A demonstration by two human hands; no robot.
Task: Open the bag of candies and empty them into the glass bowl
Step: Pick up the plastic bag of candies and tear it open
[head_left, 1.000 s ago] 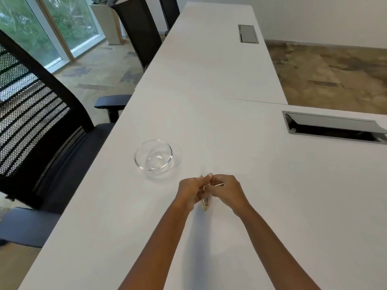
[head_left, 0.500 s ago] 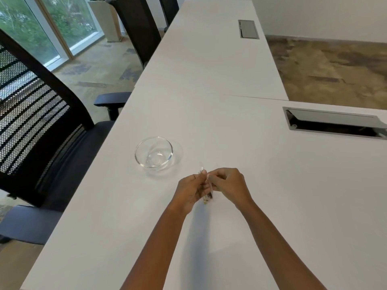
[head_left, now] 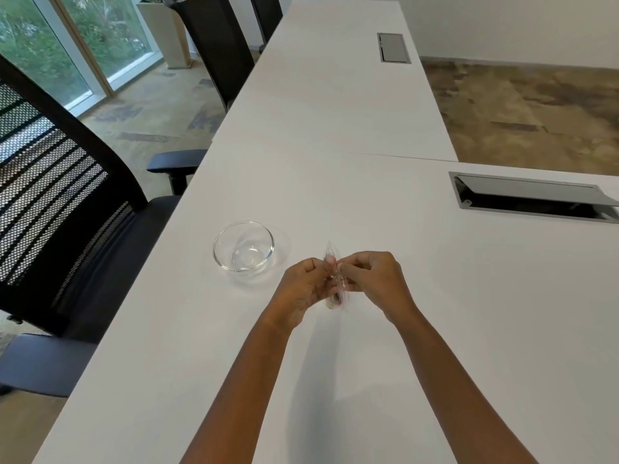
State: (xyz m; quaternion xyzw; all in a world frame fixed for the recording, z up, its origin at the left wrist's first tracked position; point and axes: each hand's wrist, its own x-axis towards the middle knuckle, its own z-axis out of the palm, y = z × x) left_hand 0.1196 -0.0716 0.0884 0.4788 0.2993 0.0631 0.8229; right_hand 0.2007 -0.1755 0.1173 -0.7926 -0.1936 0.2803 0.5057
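A small clear bag of candies (head_left: 336,298) is pinched edge-on between both hands, just above the white table (head_left: 368,329). My left hand (head_left: 303,289) grips its left side and my right hand (head_left: 371,283) grips its right side, fingertips meeting near the top. The bag's thin upper edge sticks up above the fingers; the candies at its bottom are blurred. An empty glass bowl (head_left: 244,246) stands on the table to the left of and slightly beyond my hands, apart from them.
A black mesh office chair (head_left: 67,195) stands at the table's left edge near the bowl. A metal cable hatch (head_left: 532,200) is set in the table at the right, another hatch (head_left: 393,48) lies far ahead. More chairs (head_left: 217,45) line the left side.
Both hands, still holding the bag, have shifted slightly away from me. The bowl has not moved.
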